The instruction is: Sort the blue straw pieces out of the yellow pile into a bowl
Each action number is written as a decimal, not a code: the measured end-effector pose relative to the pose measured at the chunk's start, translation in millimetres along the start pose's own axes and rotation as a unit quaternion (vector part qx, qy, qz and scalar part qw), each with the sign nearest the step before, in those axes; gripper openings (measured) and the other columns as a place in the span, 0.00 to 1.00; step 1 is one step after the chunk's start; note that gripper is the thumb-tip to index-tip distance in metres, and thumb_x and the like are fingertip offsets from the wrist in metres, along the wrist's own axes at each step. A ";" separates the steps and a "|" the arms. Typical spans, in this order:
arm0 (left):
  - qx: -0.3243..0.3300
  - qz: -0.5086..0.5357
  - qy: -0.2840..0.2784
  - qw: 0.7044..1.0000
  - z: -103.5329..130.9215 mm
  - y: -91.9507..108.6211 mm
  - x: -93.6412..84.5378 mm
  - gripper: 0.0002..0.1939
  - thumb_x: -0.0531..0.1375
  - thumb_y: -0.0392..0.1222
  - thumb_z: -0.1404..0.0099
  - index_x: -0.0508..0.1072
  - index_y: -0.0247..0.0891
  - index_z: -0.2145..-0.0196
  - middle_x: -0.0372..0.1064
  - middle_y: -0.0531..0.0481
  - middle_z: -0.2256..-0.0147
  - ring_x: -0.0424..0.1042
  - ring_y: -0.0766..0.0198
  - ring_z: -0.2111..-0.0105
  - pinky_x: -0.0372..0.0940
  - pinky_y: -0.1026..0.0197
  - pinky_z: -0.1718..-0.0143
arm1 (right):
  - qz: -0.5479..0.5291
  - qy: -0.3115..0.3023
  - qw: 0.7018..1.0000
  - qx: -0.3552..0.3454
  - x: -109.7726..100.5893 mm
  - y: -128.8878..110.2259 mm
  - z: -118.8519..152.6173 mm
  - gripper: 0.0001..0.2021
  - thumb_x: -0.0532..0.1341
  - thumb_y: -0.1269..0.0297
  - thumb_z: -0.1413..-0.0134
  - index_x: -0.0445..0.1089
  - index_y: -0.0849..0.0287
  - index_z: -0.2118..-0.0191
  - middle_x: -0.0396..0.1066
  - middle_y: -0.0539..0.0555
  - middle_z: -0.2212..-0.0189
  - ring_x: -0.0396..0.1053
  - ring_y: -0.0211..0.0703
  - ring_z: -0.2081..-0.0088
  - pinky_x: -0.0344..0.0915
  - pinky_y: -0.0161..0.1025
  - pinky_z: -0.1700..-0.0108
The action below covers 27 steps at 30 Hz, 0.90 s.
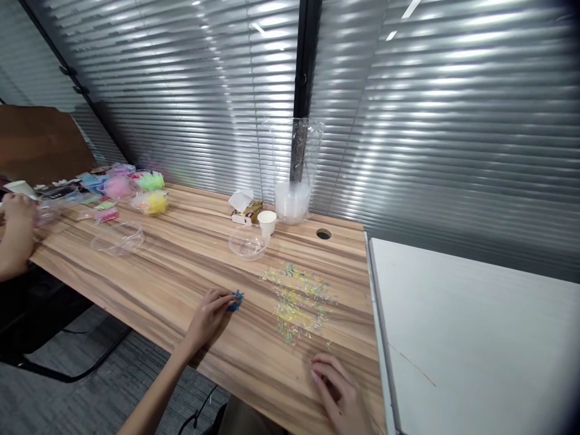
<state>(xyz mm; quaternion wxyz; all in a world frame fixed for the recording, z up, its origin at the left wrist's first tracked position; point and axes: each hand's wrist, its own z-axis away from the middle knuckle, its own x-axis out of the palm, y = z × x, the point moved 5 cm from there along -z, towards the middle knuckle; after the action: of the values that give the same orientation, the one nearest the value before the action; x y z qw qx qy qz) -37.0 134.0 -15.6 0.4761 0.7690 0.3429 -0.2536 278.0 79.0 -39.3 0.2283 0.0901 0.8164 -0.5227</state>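
Observation:
My left hand (211, 311) rests over the wooden table, its fingertips pinched together at a small pile of blue pieces (235, 301). Whether a piece sits between those fingertips is too small to tell. To the right, a loose spread of tiny yellow, green and clear pieces (296, 302) covers part of the tabletop. Just below that spread, by the table's right side, is my right hand (338, 389). Its thumb and index finger are bent with a gap between their tips, and nothing shows in them.
Behind the pieces stand a clear round bowl (248, 244), a paper cup (267, 222), a tissue pack (247, 211) and bagged plastic cups (292, 202). Another clear bowl (118, 238) lies left, near colourful bags (120, 187) and another person's hand (18, 208). A white table (475, 332) adjoins right.

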 end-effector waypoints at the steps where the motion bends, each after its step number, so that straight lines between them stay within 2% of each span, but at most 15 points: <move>1: -0.005 0.002 0.001 1.000 0.6 0.2 -1.8 0.12 0.53 0.44 0.35 0.76 0.40 0.62 0.73 0.45 0.64 0.70 0.60 0.63 0.66 0.59 0.62 | 0.000 0.001 1.000 -0.001 -0.4 -0.1 0.4 0.10 0.54 0.63 0.40 0.72 0.57 0.65 0.72 0.57 0.64 0.72 0.42 0.61 0.70 0.31 0.59; 7: -0.046 0.000 0.020 0.999 8.6 -3.8 -19.1 0.14 0.51 0.44 0.34 0.74 0.40 0.59 0.72 0.45 0.59 0.70 0.58 0.58 0.66 0.57 0.56 | -0.008 -0.005 1.000 -0.012 -1.4 0.1 1.4 0.08 0.55 0.65 0.41 0.72 0.56 0.63 0.72 0.56 0.63 0.72 0.42 0.60 0.69 0.31 0.58; 10: -0.028 -0.003 0.000 1.000 -0.6 -0.1 -14.0 0.13 0.51 0.44 0.34 0.72 0.40 0.57 0.71 0.45 0.59 0.69 0.58 0.57 0.66 0.57 0.55 | -0.023 -0.021 0.999 -0.021 -0.9 -5.7 -1.9 0.09 0.54 0.65 0.40 0.71 0.56 0.63 0.72 0.56 0.63 0.72 0.41 0.61 0.69 0.31 0.59; 13: 0.028 0.005 -0.041 0.999 -30.2 15.6 11.1 0.13 0.51 0.43 0.33 0.71 0.40 0.55 0.70 0.45 0.57 0.68 0.58 0.55 0.65 0.56 0.54 | -0.040 -0.047 0.998 -0.004 0.5 -12.4 -5.1 0.10 0.53 0.65 0.39 0.71 0.56 0.63 0.72 0.56 0.63 0.72 0.41 0.61 0.69 0.31 0.60; 16: 0.081 -0.003 -0.065 0.995 -71.8 35.0 51.2 0.13 0.50 0.40 0.33 0.70 0.37 0.54 0.69 0.43 0.56 0.67 0.58 0.54 0.63 0.54 0.51 | -0.062 -0.062 0.996 0.034 0.8 -15.3 -4.8 0.09 0.53 0.65 0.39 0.71 0.57 0.64 0.71 0.55 0.63 0.71 0.40 0.60 0.68 0.32 0.59; 19: 0.093 -0.048 -0.102 0.989 -108.1 44.3 94.6 0.13 0.49 0.35 0.34 0.70 0.35 0.55 0.68 0.42 0.57 0.66 0.58 0.55 0.62 0.55 0.53 | -0.074 -0.066 0.994 0.045 -3.8 -18.2 -6.2 0.09 0.53 0.67 0.39 0.71 0.56 0.62 0.71 0.55 0.61 0.70 0.40 0.59 0.67 0.32 0.57; 21: 0.102 -0.055 -0.122 0.986 -122.9 46.6 115.0 0.12 0.49 0.32 0.35 0.72 0.35 0.59 0.69 0.43 0.61 0.67 0.58 0.58 0.62 0.55 0.55 | -0.064 -0.062 0.996 0.028 -11.3 -21.0 -15.2 0.09 0.53 0.68 0.39 0.71 0.56 0.61 0.70 0.55 0.61 0.70 0.40 0.59 0.67 0.33 0.57; 24: 0.114 -0.050 -0.140 0.982 -129.5 48.0 129.3 0.12 0.50 0.30 0.37 0.73 0.35 0.63 0.69 0.44 0.64 0.66 0.58 0.60 0.62 0.56 0.56 | -0.017 -0.037 0.999 -0.029 -25.1 -23.0 -48.4 0.09 0.53 0.69 0.39 0.71 0.58 0.61 0.71 0.55 0.62 0.68 0.42 0.58 0.65 0.37 0.55; 27: 0.119 -0.041 -0.150 0.981 -124.9 49.5 130.4 0.13 0.51 0.29 0.39 0.72 0.36 0.60 0.68 0.45 0.62 0.65 0.58 0.58 0.61 0.56 0.56 | 0.043 -0.028 0.997 -0.063 -27.4 -12.5 -101.0 0.09 0.55 0.71 0.41 0.72 0.59 0.60 0.72 0.55 0.61 0.67 0.43 0.57 0.63 0.40 0.54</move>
<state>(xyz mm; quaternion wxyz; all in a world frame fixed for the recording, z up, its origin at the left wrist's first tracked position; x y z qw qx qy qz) 91.9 269.1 -29.3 0.4166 0.7588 0.2661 -0.4242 269.1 166.4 18.9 0.2789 0.0955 0.8364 -0.4622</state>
